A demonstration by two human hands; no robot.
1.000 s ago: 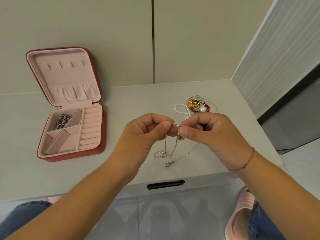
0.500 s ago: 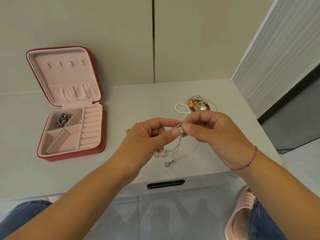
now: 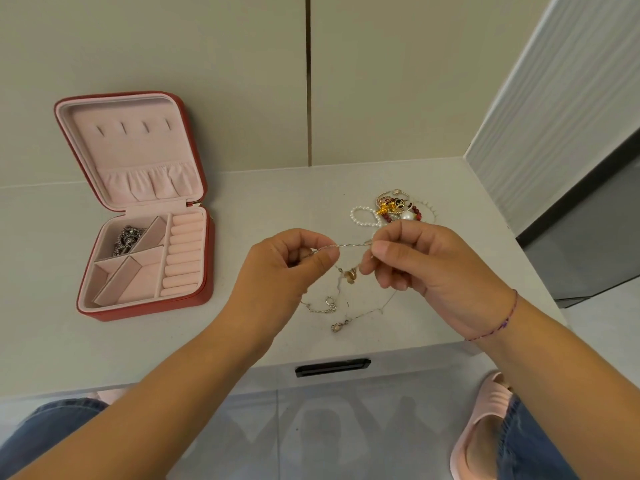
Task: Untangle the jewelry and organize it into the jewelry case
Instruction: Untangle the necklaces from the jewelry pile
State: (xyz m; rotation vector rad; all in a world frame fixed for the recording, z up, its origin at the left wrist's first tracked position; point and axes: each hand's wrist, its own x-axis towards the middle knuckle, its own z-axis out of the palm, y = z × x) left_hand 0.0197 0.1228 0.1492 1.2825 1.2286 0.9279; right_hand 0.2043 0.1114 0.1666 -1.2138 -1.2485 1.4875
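A thin silver chain [image 3: 349, 245] stretches taut between my two hands above the table. My left hand [image 3: 287, 268] pinches one end with thumb and forefinger; my right hand [image 3: 419, 261] pinches the other. More of the fine chain with a small gold pendant [image 3: 350, 274] hangs below and trails onto the table, ending in clasps [image 3: 336, 327]. A tangled pile of jewelry [image 3: 394, 211], with white pearls, red beads and gold pieces, lies just behind my right hand. The red jewelry case [image 3: 204, 268] stands open at the left, and a dark silver piece [image 3: 126, 239] lies in its back-left compartment.
The pale table [image 3: 263, 209] ends at a front edge with a black drawer handle [image 3: 332, 367]. A wall runs behind, and a ribbed white panel [image 3: 554, 98] rises at the right. My knees and a pink slipper [image 3: 485, 427] show below.
My hands have drawn apart, pulling a short length of the silver chain straight between them. The pendant now hangs lower, between the hands.
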